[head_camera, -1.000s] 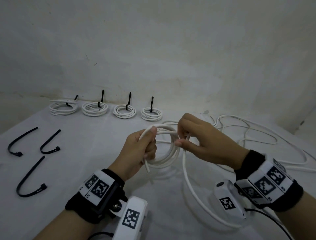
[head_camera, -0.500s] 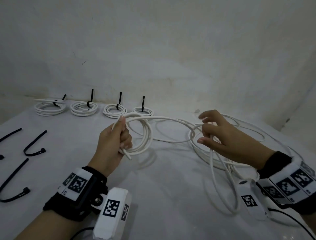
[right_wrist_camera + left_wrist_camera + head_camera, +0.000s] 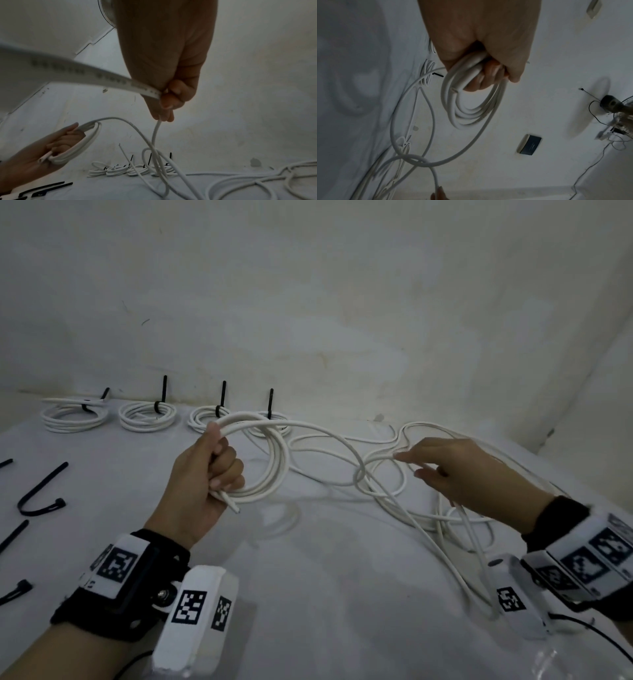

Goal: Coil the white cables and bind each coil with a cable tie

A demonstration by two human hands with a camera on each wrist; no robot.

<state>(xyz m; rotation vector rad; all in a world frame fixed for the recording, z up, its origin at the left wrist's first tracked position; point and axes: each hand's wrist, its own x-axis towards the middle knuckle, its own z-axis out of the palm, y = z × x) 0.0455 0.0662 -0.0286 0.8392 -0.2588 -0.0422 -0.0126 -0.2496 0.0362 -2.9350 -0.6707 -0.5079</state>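
Since 0.5 s ago, the right hand (image 3: 459, 470) slid further out along the loose cable (image 3: 383, 498) & dipped lower toward the table (image 3: 325, 594); the left hand (image 3: 202, 474) barely moved.

Left hand was closed tight round the coil (image 3: 270, 470), held up off the table. Right hand had fingers curled, pinching one strand of the loose cable, which lay in a messy pile on the table's right side.

To do this step well, I think: pull slack w/o dragging the knot-like crossing tight, then lay each new loop the same size as the rest.

Head view showed four tied coils (image 3: 147, 416) at the back & spare black ties (image 3: 41, 498) on the left. Only the right wrist view showed the pinch close up (image 3: 164, 106).
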